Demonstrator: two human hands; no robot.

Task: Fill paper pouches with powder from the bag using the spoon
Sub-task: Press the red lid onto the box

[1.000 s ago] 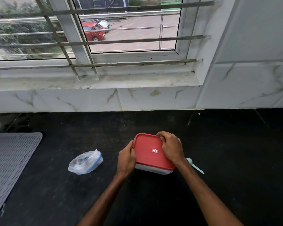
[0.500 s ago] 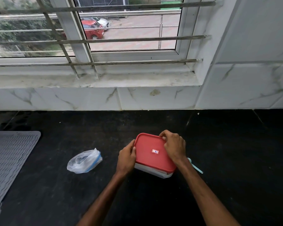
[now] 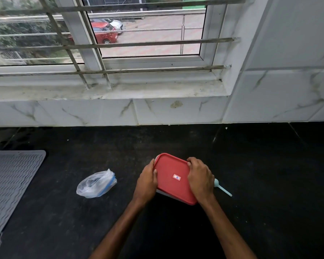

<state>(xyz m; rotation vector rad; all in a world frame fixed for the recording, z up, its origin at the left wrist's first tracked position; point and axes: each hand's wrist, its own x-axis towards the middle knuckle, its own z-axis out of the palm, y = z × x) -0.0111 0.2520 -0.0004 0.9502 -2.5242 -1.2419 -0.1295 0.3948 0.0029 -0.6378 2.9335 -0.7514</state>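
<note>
Clear plastic bag [image 3: 96,184]: crumpled, lying on its side on the black counter [image 3: 251,184], left of centre; a blue strip is seen along its right end; contents cannot be made out.

Spoon [image 3: 222,187]: pale teal, small, laid flat on the counter, well apart from the bag; bowl partly hidden behind the right wrist, handle pointed right and toward the viewer.

Box [image 3: 162,192]: between bag and spoon, white base, covered by a red lid [image 3: 173,171] with a small label at its middle. The lid is turned askew to the counter edge.

Left hand [image 3: 147,181]: the box's left side is gripped, thumb laid on the lid's edge.
Right hand [image 3: 200,177]: fingers curled over the lid's right edge, the box clasped.

Grey ribbed mat [image 3: 11,184] noted at far left. Marbled white tiles [image 3: 176,111] and a barred window [image 3: 148,43] behind.
</note>
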